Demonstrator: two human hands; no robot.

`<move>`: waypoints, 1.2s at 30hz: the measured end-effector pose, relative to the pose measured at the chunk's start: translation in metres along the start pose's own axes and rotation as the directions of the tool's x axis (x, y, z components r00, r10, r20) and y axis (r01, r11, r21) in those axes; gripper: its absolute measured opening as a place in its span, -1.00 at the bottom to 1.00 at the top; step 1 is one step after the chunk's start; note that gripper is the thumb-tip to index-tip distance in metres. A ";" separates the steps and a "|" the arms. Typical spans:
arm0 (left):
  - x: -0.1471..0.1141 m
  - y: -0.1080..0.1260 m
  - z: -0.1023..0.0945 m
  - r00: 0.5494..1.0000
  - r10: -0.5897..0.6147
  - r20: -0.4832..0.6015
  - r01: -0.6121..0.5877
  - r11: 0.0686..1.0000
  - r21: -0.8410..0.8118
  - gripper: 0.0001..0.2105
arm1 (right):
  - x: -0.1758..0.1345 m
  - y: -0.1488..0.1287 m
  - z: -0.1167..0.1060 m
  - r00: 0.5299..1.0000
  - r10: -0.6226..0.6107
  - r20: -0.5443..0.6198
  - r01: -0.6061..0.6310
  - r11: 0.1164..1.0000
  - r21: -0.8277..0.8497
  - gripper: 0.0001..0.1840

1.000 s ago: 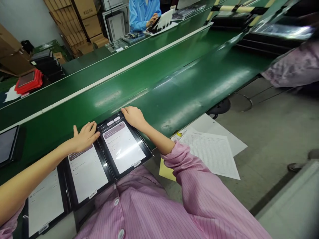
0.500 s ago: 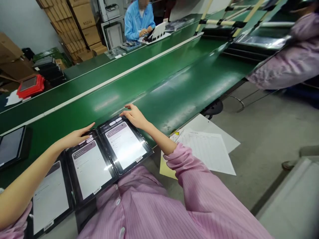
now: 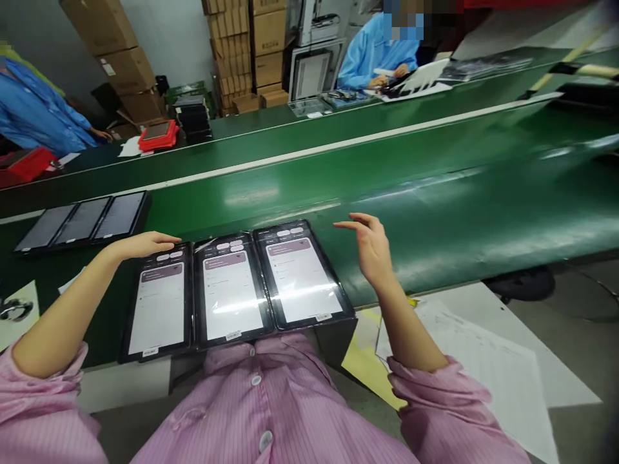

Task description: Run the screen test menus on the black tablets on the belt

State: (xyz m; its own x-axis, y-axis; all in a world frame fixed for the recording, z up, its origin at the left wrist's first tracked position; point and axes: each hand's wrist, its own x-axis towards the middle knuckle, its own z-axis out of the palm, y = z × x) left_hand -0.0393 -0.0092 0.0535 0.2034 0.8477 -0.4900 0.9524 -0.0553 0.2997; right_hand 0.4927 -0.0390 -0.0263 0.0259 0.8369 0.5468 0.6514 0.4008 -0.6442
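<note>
Three tablets with lit screens lie side by side along the near edge of the green bench: a left tablet, a middle tablet and a right tablet. Each screen shows a white page with a mauve banner and pale buttons at the top. My left hand is at the top edge of the left tablet, fingers stretched out; whether it presses the glass I cannot tell. To the right of the right tablet, my right hand is raised with its fingers apart, holding nothing.
More tablets lie on the green bench at the left. Printed sheets and yellow paper are at my right. Across the bench, a person in blue handles parts; another blue sleeve shows at far left. Cartons stand behind.
My view has swung left. My right hand has lifted off the right tablet's top edge and moved right. My left hand has gone from the middle tablet to the left one.
</note>
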 end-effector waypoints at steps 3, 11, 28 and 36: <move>-0.007 -0.001 0.008 0.998 0.022 -0.055 -0.022 1.000 -0.011 -0.28 | 0.002 -0.016 0.008 1.000 -0.028 0.007 0.027 0.999 0.028 -0.27; -0.063 0.000 0.045 0.884 0.045 -0.464 -0.080 0.995 -0.056 -0.42 | -0.023 -0.076 0.006 0.915 -0.184 0.360 0.249 0.958 -0.142 -0.41; -0.096 0.006 0.101 0.778 0.137 -0.614 -0.013 0.979 0.202 -0.46 | -0.004 -0.153 0.095 0.764 0.135 0.631 0.298 0.794 -0.530 -0.23; -0.134 0.039 0.145 0.804 0.072 -0.591 0.089 0.967 0.239 -0.52 | -0.070 -0.123 0.061 0.836 -0.123 0.534 0.363 0.855 -0.371 -0.33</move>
State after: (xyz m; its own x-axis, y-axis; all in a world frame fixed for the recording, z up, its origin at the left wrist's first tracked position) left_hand 0.0031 -0.2016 0.0124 0.0977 0.9890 0.1110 0.9933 -0.1039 0.0510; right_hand 0.3648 -0.1244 -0.0180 -0.4637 0.8498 0.2508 0.8474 0.5080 -0.1543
